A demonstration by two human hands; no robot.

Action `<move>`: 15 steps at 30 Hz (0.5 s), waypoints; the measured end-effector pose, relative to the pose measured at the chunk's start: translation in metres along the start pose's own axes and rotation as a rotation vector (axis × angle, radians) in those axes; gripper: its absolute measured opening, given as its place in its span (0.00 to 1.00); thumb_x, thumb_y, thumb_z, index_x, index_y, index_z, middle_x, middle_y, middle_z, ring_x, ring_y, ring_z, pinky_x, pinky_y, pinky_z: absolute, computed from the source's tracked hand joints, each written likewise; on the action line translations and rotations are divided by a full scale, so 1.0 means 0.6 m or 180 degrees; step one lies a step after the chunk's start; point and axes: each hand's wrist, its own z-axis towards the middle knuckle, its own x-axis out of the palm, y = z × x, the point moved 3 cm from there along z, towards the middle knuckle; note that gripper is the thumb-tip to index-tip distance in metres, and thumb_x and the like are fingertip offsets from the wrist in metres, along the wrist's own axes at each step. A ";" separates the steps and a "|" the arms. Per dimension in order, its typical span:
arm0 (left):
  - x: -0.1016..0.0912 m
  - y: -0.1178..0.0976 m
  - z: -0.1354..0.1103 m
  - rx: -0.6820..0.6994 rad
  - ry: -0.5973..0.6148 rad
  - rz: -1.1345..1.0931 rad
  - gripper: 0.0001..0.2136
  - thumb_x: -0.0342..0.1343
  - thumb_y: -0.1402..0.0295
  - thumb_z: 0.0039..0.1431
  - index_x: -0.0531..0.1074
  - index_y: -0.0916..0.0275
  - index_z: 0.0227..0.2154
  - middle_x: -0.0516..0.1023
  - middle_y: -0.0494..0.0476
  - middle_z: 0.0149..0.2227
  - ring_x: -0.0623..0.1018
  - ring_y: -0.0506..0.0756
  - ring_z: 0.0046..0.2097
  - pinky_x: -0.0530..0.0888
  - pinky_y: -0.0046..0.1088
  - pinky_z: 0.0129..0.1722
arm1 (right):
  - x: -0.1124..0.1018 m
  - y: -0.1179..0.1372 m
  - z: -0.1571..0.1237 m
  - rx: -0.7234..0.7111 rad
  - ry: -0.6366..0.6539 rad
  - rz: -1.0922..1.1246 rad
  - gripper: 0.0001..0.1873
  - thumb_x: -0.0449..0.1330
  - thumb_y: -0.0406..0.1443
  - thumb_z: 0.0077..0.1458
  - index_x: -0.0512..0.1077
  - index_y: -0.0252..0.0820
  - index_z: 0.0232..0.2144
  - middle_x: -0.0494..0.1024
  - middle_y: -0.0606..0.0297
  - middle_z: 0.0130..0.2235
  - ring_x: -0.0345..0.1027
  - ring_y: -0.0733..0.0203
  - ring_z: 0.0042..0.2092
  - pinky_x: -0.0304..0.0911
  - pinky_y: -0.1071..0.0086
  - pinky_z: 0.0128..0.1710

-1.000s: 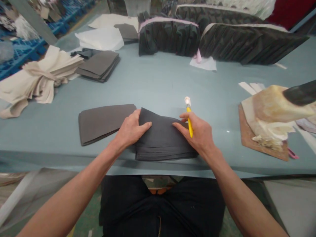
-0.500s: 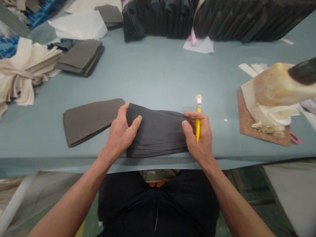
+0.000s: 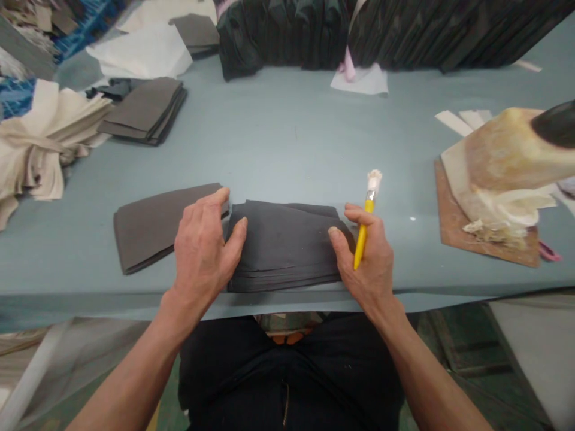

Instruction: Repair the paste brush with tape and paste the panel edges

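Observation:
A stack of dark grey fabric pieces [image 3: 287,245] lies flat at the near edge of the grey-blue table [image 3: 291,143]. My left hand [image 3: 202,254] rests palm down at the stack's left end, fingers spread, thumb on the cloth. My right hand [image 3: 366,260] presses its thumb on the stack's right end while holding a yellow-handled brush [image 3: 365,230] with a whitish tip pointing away from me. A second, browner stack of pieces [image 3: 155,224] lies just left of my left hand.
A glue-crusted lump on a brown board [image 3: 487,230] sits at the right. Another grey stack [image 3: 146,111] and beige cloth [image 3: 40,143] lie at the far left. Bundles of black fabric [image 3: 359,30] line the back, with white sheets [image 3: 144,51] beside them.
The raised left end of the dark stack has been laid down flat. My left hand let go of its edge and now rests spread beside it. The right hand shifted slightly.

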 end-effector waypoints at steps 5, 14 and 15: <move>0.018 -0.028 0.065 0.1101 0.0728 -0.0061 0.18 0.45 0.69 0.72 0.71 0.65 0.59 0.79 0.67 0.57 0.76 0.64 0.59 0.73 0.47 0.61 | -0.005 -0.003 0.036 -0.0406 0.0226 -0.0303 0.13 0.61 0.42 0.67 0.71 0.44 0.50 0.83 0.51 0.52 0.78 0.45 0.53 0.72 0.49 0.55; 0.069 -0.038 0.105 0.1684 0.1566 0.0186 0.18 0.42 0.74 0.69 0.75 0.70 0.52 0.78 0.68 0.47 0.77 0.64 0.50 0.75 0.44 0.55 | 0.040 0.004 0.076 -0.0615 0.1139 -0.0369 0.11 0.56 0.39 0.68 0.73 0.43 0.48 0.83 0.54 0.46 0.77 0.46 0.47 0.69 0.54 0.49; 0.066 -0.039 0.102 0.1669 0.1566 0.0165 0.18 0.42 0.74 0.69 0.75 0.70 0.52 0.78 0.69 0.46 0.77 0.64 0.50 0.75 0.45 0.55 | 0.041 0.003 0.075 -0.0608 0.1167 -0.0369 0.11 0.56 0.39 0.68 0.73 0.43 0.48 0.83 0.54 0.46 0.77 0.46 0.46 0.69 0.54 0.49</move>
